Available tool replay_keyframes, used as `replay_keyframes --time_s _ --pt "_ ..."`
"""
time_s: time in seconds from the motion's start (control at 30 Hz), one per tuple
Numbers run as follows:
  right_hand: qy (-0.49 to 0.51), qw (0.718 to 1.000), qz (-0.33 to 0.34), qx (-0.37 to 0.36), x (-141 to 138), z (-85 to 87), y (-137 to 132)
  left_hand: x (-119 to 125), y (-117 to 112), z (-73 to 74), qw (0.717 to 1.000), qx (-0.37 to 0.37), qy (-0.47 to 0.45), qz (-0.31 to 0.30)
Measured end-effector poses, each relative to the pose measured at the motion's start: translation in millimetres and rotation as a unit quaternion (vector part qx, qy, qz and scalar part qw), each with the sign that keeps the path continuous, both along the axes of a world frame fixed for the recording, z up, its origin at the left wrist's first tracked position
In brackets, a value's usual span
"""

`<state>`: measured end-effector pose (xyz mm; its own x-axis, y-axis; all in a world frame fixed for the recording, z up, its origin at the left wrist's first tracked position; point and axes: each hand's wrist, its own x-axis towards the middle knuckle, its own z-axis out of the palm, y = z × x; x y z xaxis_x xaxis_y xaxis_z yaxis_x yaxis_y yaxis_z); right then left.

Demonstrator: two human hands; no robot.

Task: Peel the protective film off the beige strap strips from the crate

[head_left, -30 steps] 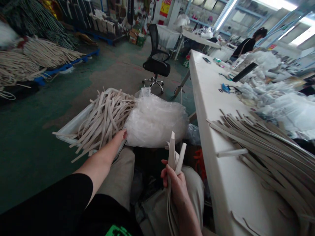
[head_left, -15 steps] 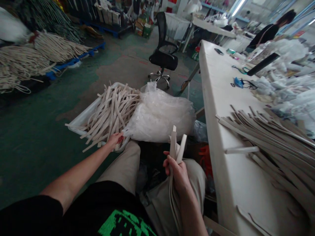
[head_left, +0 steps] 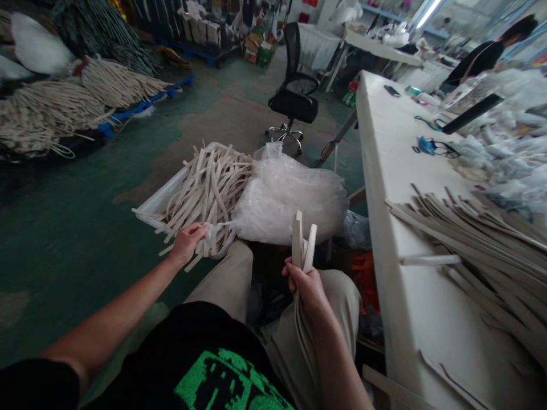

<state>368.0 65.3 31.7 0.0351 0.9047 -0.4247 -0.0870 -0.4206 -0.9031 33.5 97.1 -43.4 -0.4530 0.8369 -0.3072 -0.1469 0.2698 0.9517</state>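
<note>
My left hand point(head_left: 187, 244) pinches a stretched corner of clear plastic that runs to the pile of clear plastic bags point(head_left: 290, 196) beyond my knees. Beneath and past that hand, a white tray point(head_left: 156, 200) is heaped with loose beige straps point(head_left: 213, 179). My right hand point(head_left: 304, 280), above my right thigh, is wrapped round a few folded beige straps point(head_left: 297, 242). Their ends stick up above the fist, and the lengths hang down along my forearm.
To the right runs a white table point(head_left: 384, 148) with a stack of long beige straps point(head_left: 474, 256), scissors point(head_left: 431, 122), a phone point(head_left: 391, 91) and plastic bags. A black swivel chair point(head_left: 293, 105) stands ahead. Strap bundles point(head_left: 55, 108) lie on pallets at left; a person point(head_left: 478, 60) sits far right.
My left hand has drawn back to the left, pulling a plastic corner out taut from the bag pile. My right hand keeps its hold on the straps. The view has shifted slightly left.
</note>
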Motion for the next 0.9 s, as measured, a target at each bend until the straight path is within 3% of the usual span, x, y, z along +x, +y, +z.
replay_keyframes --time_s 0.1,0.23,0.37,0.5,0.7,0.9 --pt "0.016 1.000 0.011 0.009 -16.8 3.2 3.5 4.9 2.3 38.9 0.996 0.050 -0.072 -0.026" --pt "0.081 0.994 0.054 0.047 -53.6 16.2 9.6 18.7 2.9 87.5 0.987 0.043 -0.092 -0.120" --pt "0.153 0.983 0.081 0.060 -91.6 23.1 14.8 39.0 0.1 115.3 0.966 0.020 -0.124 -0.226" --pt "0.193 0.977 0.088 0.021 -108.8 19.7 15.6 54.0 6.7 124.3 0.952 0.001 -0.131 -0.278" --pt "0.211 0.975 0.071 0.013 -98.4 14.2 13.1 62.5 25.9 123.9 0.947 0.014 -0.173 -0.272" --pt "0.210 0.975 0.080 0.007 -87.1 21.3 5.7 59.2 51.1 117.2 0.957 0.012 -0.221 -0.188"
